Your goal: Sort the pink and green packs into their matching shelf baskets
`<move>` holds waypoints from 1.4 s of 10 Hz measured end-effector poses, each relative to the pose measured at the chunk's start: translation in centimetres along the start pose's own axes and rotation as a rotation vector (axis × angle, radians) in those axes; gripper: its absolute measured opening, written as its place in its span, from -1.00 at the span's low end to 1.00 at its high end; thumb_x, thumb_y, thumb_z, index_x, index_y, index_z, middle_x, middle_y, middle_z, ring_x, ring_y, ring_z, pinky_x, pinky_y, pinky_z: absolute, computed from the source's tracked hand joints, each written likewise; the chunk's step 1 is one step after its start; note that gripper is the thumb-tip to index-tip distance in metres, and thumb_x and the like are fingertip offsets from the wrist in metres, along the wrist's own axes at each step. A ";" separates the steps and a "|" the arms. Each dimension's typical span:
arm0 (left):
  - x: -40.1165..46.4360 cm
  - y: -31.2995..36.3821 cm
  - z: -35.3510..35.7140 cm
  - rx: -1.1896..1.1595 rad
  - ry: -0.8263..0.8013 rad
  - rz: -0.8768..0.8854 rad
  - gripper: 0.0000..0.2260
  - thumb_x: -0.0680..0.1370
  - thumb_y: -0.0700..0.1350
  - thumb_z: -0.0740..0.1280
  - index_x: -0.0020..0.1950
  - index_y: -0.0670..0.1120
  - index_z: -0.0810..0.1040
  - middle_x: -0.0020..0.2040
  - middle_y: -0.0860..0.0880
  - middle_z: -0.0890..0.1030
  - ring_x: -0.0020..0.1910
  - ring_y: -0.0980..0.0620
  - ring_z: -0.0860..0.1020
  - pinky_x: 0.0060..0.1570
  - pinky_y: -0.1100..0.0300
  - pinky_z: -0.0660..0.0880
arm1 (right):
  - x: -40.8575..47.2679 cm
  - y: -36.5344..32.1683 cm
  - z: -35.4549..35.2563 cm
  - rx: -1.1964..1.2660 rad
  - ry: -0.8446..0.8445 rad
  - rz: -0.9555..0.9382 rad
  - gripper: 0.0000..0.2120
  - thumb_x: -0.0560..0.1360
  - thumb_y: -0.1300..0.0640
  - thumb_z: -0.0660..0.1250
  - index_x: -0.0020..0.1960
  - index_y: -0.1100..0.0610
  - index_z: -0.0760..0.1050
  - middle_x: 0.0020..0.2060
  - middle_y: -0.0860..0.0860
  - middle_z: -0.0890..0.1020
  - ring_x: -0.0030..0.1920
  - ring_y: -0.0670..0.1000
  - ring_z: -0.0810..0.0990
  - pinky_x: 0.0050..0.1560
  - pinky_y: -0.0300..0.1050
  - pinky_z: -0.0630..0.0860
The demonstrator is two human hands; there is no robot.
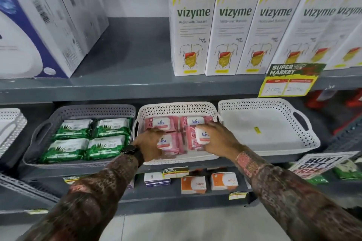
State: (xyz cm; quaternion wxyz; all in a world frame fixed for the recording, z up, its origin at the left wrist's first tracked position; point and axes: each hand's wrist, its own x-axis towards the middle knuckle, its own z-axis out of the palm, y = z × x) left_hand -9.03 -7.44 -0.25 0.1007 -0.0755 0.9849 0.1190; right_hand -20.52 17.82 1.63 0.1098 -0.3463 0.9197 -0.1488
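Observation:
A white basket [176, 108] in the middle of the shelf holds several pink packs [165, 123]. My left hand [150, 143] grips the front left pink pack [172, 144] inside it. My right hand [217, 139] grips the front right pink pack [197, 138], which is tilted slightly up. To the left, a grey basket [78, 111] holds several green packs [109, 126] laid flat in two rows. Both hands are over the front of the white basket.
A second white basket [270, 103] stands to the right with only a small yellow sticker [257, 129] in it. Tall Vizyme boxes [193, 25] fill the shelf above. Price tags [288, 82] hang at the shelf edge. Small boxes [193, 184] sit on the shelf below.

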 end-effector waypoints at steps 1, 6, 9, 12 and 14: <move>-0.8 -1.8 -0.1 0.017 -0.017 -0.061 -0.26 0.46 0.20 0.51 0.57 0.10 0.33 0.56 0.02 0.42 0.50 -0.07 0.42 0.49 -0.03 0.34 | 0.9 -1.0 0.8 -0.102 -0.055 -0.042 -0.19 0.40 0.13 0.58 0.58 -0.04 0.35 0.47 0.03 0.44 0.35 0.10 0.47 0.22 0.03 0.57; 5.0 -0.8 2.4 0.029 0.103 -0.070 -0.32 0.64 0.26 -0.18 0.67 -0.09 0.06 0.69 -0.10 0.01 0.68 -0.11 0.01 0.65 -0.07 -0.04 | 6.9 0.5 4.5 -0.053 -0.157 0.038 -0.15 0.63 -0.41 -0.07 0.68 0.08 -0.26 0.66 0.11 -0.31 0.65 0.23 -0.31 0.62 0.30 -0.25; 6.5 -0.5 5.1 0.045 0.067 -0.120 -0.23 0.55 0.29 -0.26 0.66 -0.08 -0.29 0.67 -0.09 -0.32 0.65 -0.06 -0.32 0.48 0.05 -0.46 | 8.0 1.3 7.8 -0.125 -0.069 0.021 -0.17 0.64 -0.40 -0.13 0.66 0.06 -0.37 0.62 0.13 -0.41 0.62 0.20 -0.40 0.57 0.16 -0.37; 2.8 1.0 2.5 0.010 0.094 -0.076 -0.23 0.59 0.36 -0.28 0.66 -0.09 -0.23 0.68 -0.12 -0.21 0.67 -0.08 -0.22 0.64 -0.13 -0.20 | 3.8 -1.6 4.6 -0.073 -0.061 0.053 -0.08 0.53 -0.51 -0.25 0.67 0.04 -0.32 0.65 0.11 -0.33 0.66 0.18 -0.31 0.64 0.26 -0.21; -9.9 5.3 -1.3 -0.081 0.549 0.126 -0.37 0.70 0.20 -0.09 0.67 -0.10 -0.12 0.69 -0.09 -0.09 0.68 0.00 -0.16 0.66 -0.07 -0.08 | -7.7 -6.9 2.0 -0.043 0.408 -0.122 -0.23 0.65 -0.36 -0.12 0.69 0.10 0.01 0.69 0.11 -0.03 0.69 0.14 -0.07 0.63 0.24 0.09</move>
